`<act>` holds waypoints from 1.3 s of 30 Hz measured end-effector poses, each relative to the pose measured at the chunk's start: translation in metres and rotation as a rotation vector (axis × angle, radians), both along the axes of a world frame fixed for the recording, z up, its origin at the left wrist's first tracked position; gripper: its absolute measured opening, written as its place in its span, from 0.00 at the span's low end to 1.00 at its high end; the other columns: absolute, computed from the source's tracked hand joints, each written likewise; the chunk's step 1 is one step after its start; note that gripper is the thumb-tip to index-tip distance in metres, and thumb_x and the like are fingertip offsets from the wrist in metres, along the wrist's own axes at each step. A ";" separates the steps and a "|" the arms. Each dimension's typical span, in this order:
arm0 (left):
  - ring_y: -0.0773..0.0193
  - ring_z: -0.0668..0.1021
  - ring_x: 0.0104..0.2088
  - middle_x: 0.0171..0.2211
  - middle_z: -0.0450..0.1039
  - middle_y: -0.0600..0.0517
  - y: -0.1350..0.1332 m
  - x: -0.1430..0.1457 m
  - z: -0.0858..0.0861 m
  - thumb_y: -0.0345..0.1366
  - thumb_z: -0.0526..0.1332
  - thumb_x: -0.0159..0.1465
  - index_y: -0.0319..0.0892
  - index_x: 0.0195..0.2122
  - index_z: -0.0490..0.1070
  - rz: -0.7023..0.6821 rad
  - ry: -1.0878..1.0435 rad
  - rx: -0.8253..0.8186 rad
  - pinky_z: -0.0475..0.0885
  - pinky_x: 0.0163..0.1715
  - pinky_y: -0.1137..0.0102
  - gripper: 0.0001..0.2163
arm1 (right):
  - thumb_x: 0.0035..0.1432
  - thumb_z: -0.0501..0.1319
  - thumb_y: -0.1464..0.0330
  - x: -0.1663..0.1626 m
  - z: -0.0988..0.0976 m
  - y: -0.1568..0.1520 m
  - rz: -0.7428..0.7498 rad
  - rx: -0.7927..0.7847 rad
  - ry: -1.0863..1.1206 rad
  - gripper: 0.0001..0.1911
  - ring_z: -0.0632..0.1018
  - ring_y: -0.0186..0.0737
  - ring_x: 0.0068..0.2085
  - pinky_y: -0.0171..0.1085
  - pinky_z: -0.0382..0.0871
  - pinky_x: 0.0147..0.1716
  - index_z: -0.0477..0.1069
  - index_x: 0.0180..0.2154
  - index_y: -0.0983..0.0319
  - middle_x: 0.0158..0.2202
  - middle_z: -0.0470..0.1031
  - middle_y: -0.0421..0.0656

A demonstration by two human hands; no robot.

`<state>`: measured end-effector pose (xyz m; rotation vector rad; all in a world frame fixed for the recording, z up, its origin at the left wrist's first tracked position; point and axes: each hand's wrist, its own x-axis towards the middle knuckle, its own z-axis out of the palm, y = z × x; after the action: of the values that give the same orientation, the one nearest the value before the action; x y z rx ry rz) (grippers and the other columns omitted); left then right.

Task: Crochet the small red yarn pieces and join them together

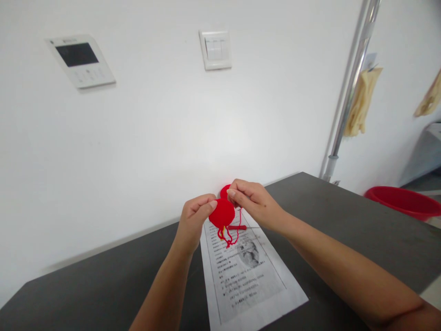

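A flat, round red crochet piece is pinched between the thumb and fingers of my left hand. Loose red yarn hangs below it in loops, and one strand runs up to my right hand. That hand is closed in a pinch just right of the piece; the strand goes in under its curled fingers, and its fingertips are partly hidden. Behind both hands shows a second round red thing, partly covered. Below the piece, a crochet hook with a red handle lies on a printed sheet.
The dark tabletop meets a white wall holding a panel with a screen and a light switch. To the right stand a metal pole, hanging yellowish gloves and a red basin beyond the table edge.
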<state>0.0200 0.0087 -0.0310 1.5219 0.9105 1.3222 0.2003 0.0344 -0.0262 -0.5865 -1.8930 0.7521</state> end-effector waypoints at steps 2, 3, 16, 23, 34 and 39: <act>0.68 0.59 0.22 0.19 0.58 0.57 -0.001 0.001 0.002 0.40 0.62 0.57 0.42 0.18 0.64 0.017 -0.009 0.005 0.54 0.24 0.70 0.14 | 0.66 0.52 0.62 0.000 -0.002 0.003 -0.014 -0.012 0.027 0.16 0.67 0.32 0.26 0.34 0.60 0.29 0.64 0.26 0.61 0.23 0.67 0.38; 0.68 0.59 0.22 0.19 0.58 0.57 -0.001 0.002 0.002 0.40 0.62 0.56 0.42 0.18 0.63 0.025 -0.014 0.008 0.54 0.24 0.70 0.13 | 0.67 0.52 0.62 0.000 -0.003 0.005 -0.026 -0.016 0.036 0.17 0.67 0.32 0.26 0.34 0.60 0.29 0.65 0.26 0.61 0.23 0.68 0.38; 0.68 0.59 0.22 0.18 0.57 0.58 -0.001 0.001 0.000 0.40 0.62 0.58 0.42 0.18 0.63 0.019 0.024 0.035 0.54 0.24 0.70 0.14 | 0.68 0.53 0.59 -0.003 0.002 -0.006 0.123 -0.084 0.017 0.15 0.66 0.33 0.28 0.34 0.61 0.30 0.66 0.32 0.61 0.27 0.65 0.38; 0.68 0.60 0.21 0.18 0.60 0.56 0.000 0.003 0.002 0.39 0.62 0.57 0.42 0.17 0.64 -0.020 0.048 0.020 0.55 0.24 0.69 0.13 | 0.67 0.53 0.62 0.000 0.000 -0.002 0.035 0.027 -0.062 0.19 0.63 0.32 0.26 0.34 0.58 0.28 0.61 0.24 0.61 0.23 0.61 0.36; 0.65 0.63 0.26 0.21 0.61 0.57 0.000 0.006 0.003 0.40 0.60 0.63 0.43 0.22 0.66 0.152 0.000 0.159 0.59 0.30 0.69 0.14 | 0.68 0.51 0.58 -0.005 0.001 -0.004 0.186 -0.144 0.068 0.18 0.68 0.33 0.29 0.35 0.63 0.31 0.65 0.30 0.61 0.27 0.66 0.39; 0.65 0.60 0.25 0.20 0.57 0.57 -0.005 0.007 0.004 0.41 0.62 0.63 0.44 0.19 0.62 0.219 0.117 0.195 0.56 0.27 0.69 0.17 | 0.68 0.52 0.59 -0.005 -0.001 -0.005 0.091 -0.115 0.019 0.20 0.62 0.32 0.26 0.35 0.58 0.28 0.60 0.25 0.61 0.24 0.60 0.37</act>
<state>0.0267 0.0034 -0.0265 1.7011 1.0723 1.5281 0.1951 0.0296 -0.0267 -0.5654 -1.8781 0.9274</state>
